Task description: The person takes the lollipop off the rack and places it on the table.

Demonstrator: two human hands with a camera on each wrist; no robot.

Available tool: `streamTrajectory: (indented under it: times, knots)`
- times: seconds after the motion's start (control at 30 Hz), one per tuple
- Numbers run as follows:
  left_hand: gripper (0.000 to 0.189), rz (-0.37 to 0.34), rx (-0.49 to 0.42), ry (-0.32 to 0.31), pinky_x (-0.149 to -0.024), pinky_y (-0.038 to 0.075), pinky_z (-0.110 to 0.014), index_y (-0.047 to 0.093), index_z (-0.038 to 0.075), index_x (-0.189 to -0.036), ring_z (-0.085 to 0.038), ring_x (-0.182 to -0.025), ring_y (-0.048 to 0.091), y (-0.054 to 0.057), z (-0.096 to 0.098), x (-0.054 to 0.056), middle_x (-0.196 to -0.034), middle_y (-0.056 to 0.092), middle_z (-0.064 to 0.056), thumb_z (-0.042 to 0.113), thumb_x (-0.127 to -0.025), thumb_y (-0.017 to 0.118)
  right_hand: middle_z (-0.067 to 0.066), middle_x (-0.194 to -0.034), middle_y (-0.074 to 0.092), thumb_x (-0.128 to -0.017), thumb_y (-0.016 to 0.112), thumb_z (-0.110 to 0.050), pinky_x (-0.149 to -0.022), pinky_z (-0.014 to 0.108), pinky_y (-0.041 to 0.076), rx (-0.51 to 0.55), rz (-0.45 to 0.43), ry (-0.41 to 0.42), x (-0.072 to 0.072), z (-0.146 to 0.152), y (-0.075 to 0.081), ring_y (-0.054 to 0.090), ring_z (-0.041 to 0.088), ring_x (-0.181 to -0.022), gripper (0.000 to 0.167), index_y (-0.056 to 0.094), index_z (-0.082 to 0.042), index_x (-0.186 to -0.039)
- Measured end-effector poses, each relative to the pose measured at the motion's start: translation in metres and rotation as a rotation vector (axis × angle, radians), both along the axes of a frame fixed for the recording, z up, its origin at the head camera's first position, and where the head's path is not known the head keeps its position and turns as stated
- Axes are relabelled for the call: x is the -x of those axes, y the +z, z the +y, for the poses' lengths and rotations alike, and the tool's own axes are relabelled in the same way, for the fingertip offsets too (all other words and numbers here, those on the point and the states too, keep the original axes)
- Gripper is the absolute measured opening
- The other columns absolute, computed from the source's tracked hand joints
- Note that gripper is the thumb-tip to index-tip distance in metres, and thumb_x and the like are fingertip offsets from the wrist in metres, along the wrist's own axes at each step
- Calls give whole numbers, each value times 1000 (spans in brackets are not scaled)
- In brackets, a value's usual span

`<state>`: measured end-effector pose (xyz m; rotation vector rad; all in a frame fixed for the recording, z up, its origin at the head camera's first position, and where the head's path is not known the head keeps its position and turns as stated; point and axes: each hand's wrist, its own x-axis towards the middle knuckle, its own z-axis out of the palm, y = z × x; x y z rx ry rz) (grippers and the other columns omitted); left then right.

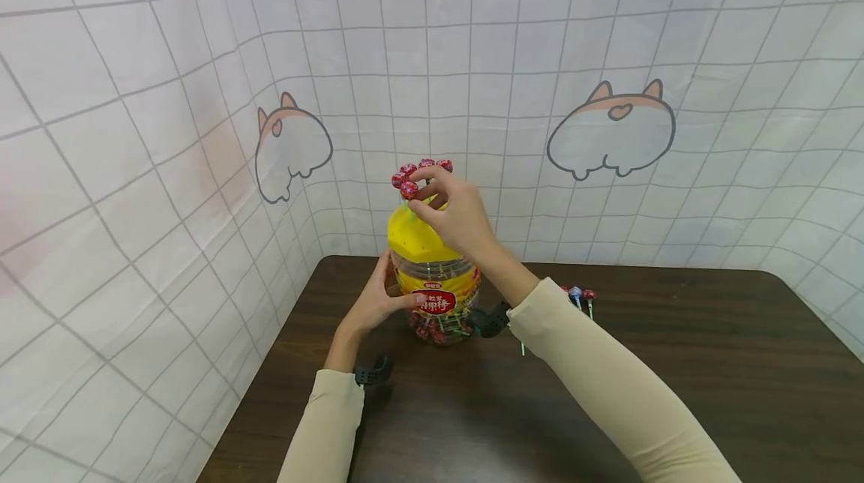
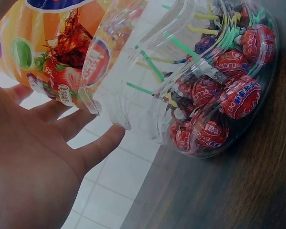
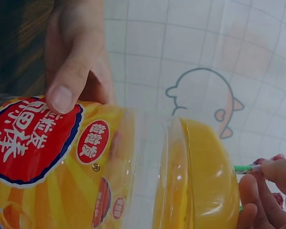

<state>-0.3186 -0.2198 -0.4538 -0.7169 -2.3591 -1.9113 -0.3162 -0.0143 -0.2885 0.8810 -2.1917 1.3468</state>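
A clear plastic jar [image 1: 439,273] with a yellow lid [image 1: 413,241] and a yellow-and-red label stands on the table. My left hand [image 1: 371,304] grips its left side, thumb across the label and fingers spread round the back. Over the lid, my right hand [image 1: 460,217] pinches a red-wrapped lollipop [image 1: 409,190] near its head, green stick [image 3: 244,168] pointing down at the lid. Other red lollipops [image 1: 400,180] stand upright in the lid, partly hidden behind my fingers. Through the jar's wall, several wrapped lollipops [image 2: 240,97] show at the bottom.
On the dark wooden table [image 1: 432,423], a blue lollipop [image 1: 575,293] and a red lollipop [image 1: 589,295] lie right of the jar, partly behind my right sleeve [image 1: 607,378]. A white gridded cloth [image 1: 499,93] hangs behind and at the left.
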Motion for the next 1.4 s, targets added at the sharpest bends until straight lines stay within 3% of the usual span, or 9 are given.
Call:
streamTrajectory:
  times: [0.5, 0.77, 1.03, 1.4]
  knots:
    - [99, 13, 11, -3, -111, 44, -63, 17, 36, -161, -33, -134, 52, 1, 2, -3, -150, 47, -8, 22, -87, 82, 10, -94, 78, -93, 75, -10, -61, 24, 51, 1, 60, -47, 3, -6, -2, 64, 20, -69, 27, 69, -14, -119]
    - [99, 17, 2, -11, -110, 45, -61, 17, 36, -161, -34, -135, 52, 1, 2, -2, -150, 47, -9, 21, -87, 81, 12, -92, 75, -95, 70, -8, -61, 21, 53, 152, 57, 24, 0, -3, 4, 66, 21, -68, 30, 66, -11, -124]
    - [96, 9, 9, 2, -111, 45, -61, 20, 34, -160, -37, -136, 50, 3, 2, -5, -149, 47, -9, 20, -88, 81, 14, -93, 71, -95, 70, -9, -67, 25, 53, 228, -50, 139, -9, 19, 8, 65, 26, -77, 33, 66, -13, -127]
    - [95, 22, 1, -2, -111, 40, -68, 21, 34, -160, -38, -135, 50, 1, 1, -3, -149, 46, -10, 19, -88, 80, 17, -98, 69, -96, 69, -7, -64, 36, 60, 187, -171, 230, -15, 56, -12, 66, 27, -84, 36, 65, -9, -132]
